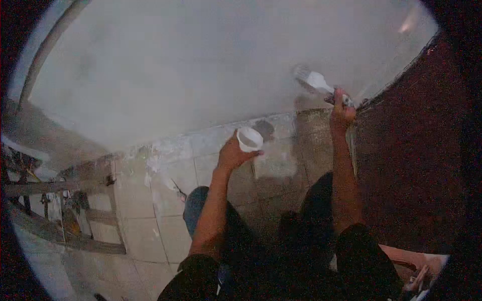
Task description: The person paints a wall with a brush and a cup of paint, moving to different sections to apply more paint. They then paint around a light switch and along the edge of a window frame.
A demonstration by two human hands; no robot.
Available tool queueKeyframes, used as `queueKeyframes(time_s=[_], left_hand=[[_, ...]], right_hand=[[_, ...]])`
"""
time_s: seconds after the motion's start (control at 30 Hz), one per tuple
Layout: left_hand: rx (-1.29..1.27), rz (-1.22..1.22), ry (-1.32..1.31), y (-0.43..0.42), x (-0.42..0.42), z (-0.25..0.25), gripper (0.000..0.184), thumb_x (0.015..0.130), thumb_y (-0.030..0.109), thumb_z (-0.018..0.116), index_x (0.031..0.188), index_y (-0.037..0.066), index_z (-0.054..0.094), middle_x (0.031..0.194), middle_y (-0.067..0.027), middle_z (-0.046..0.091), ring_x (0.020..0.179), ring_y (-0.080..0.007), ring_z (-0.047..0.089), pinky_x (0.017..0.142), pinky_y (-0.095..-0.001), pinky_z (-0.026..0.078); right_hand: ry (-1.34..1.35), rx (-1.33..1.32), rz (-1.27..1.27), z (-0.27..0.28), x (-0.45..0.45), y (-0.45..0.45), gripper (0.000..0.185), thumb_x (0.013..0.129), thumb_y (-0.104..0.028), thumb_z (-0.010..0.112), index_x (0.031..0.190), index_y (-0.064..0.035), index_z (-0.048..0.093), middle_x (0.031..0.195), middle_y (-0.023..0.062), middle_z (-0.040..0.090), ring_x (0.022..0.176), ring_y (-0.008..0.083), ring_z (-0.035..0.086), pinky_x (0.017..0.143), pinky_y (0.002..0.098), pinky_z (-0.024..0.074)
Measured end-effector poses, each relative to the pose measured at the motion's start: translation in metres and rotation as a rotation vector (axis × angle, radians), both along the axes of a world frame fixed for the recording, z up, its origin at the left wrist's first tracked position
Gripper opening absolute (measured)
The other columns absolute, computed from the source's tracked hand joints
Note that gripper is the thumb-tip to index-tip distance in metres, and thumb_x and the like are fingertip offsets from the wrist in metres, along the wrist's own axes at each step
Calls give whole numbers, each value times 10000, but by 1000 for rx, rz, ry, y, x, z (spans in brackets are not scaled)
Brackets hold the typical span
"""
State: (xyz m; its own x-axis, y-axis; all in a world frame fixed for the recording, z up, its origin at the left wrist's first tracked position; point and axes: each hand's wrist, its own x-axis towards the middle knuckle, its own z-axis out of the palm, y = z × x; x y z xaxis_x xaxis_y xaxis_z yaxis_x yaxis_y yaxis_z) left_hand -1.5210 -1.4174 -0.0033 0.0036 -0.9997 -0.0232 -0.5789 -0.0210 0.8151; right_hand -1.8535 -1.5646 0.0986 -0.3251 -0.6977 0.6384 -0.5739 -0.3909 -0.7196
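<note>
Dark sleeves (364,263) sit lowest; at centre our left hand (234,153) clasps a round white cup (250,140), and at upper right our right hand (343,111) grips a white-headed brush (317,81). Pale wall (175,65) spreads wide leftward, edged by tiled floor (136,195).

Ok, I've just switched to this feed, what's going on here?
A person is at a broad pale grey wall. Their right hand grips a white-coated flat brush by its handle, bristles towards the wall; whether they touch it is hard to tell. The left hand holds a small round white cup above the beige tiled floor, its contents unclear. A brown wooden frame lies off to the left.
</note>
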Motion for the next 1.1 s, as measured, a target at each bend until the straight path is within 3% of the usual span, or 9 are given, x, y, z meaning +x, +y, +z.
queueKeyframes(time_s=[0.03, 0.1, 0.23, 0.33, 0.4, 0.5, 0.63, 0.83, 1.1], left_hand=[[73, 16, 133, 3, 2, 17, 1178, 627, 620, 931, 1497, 10, 422, 1397, -223, 616, 1289, -382, 610, 1063, -480, 507], [39, 102, 82, -5, 7, -9, 1122, 654, 609, 920, 1477, 24, 431, 1368, -219, 631, 1273, -396, 615, 1058, -493, 506], [-71, 148, 117, -6, 17, -2, 1015, 675, 466, 946, 1449, 35, 451, 1324, -227, 651, 1242, -403, 629, 1029, -499, 520], [-144, 181, 85, 6, 21, 0, 913, 672, 353, 961, 1407, 54, 510, 1297, -207, 666, 1212, -399, 642, 1006, -496, 531], [-220, 187, 58, 11, 24, 13, 781, 667, 272, 964, 1326, 80, 590, 1257, -165, 687, 1177, -381, 655, 988, -474, 538], [-274, 275, 17, 11, 27, 15, 784, 665, 274, 969, 1316, 73, 581, 1236, -164, 694, 1162, -369, 666, 956, -465, 553], [-239, 345, -48, 11, 32, 3, 808, 656, 285, 979, 1319, 67, 571, 1209, -167, 708, 1132, -360, 687, 915, -455, 569], [-219, 338, -46, 14, 24, -1, 869, 631, 344, 994, 1327, 53, 561, 1204, -176, 720, 1128, -356, 701, 899, -446, 576], [-153, 253, -97, 10, 8, 4, 834, 652, 251, 978, 1357, 94, 562, 1237, -169, 710, 1146, -373, 690, 929, -454, 565]], right_hand=[[2, 14, 6, 7, 8, 3, 265, 1005, -211, 709, 1131, 17, 755, 992, 146, 770, 865, 192, 740, 707, 361, 614], [-409, 100, 319, 16, 27, 5, 266, 998, -207, 718, 1123, 26, 754, 989, 130, 764, 815, 181, 726, 689, 367, 614], [-570, 188, 543, -2, 52, 2, 284, 1005, -226, 712, 1137, 22, 751, 961, 106, 762, 791, 167, 713, 667, 365, 599], [-376, 341, 664, 0, 72, 17, 301, 1011, -250, 707, 1137, 21, 747, 945, 96, 758, 764, 157, 704, 650, 355, 589], [-68, 360, 729, -12, 83, 15, 302, 1016, -300, 666, 1036, -13, 761, 810, 98, 767, 673, 174, 714, 660, 344, 570], [129, 513, 754, 2, 115, 35, 282, 1003, -309, 681, 1024, -42, 770, 820, 90, 773, 675, 183, 716, 665, 344, 568], [146, 532, 914, 7, 133, 57, 267, 1014, -259, 696, 1093, -11, 755, 820, 59, 746, 696, 127, 664, 636, 319, 547], [220, 288, 960, 4, 137, 78, 209, 995, -219, 713, 1051, -22, 756, 807, 60, 742, 704, 105, 661, 672, 306, 547], [229, 307, 952, -4, 122, 65, 216, 989, -212, 718, 1062, -12, 752, 849, 107, 762, 693, 128, 676, 676, 316, 558]])
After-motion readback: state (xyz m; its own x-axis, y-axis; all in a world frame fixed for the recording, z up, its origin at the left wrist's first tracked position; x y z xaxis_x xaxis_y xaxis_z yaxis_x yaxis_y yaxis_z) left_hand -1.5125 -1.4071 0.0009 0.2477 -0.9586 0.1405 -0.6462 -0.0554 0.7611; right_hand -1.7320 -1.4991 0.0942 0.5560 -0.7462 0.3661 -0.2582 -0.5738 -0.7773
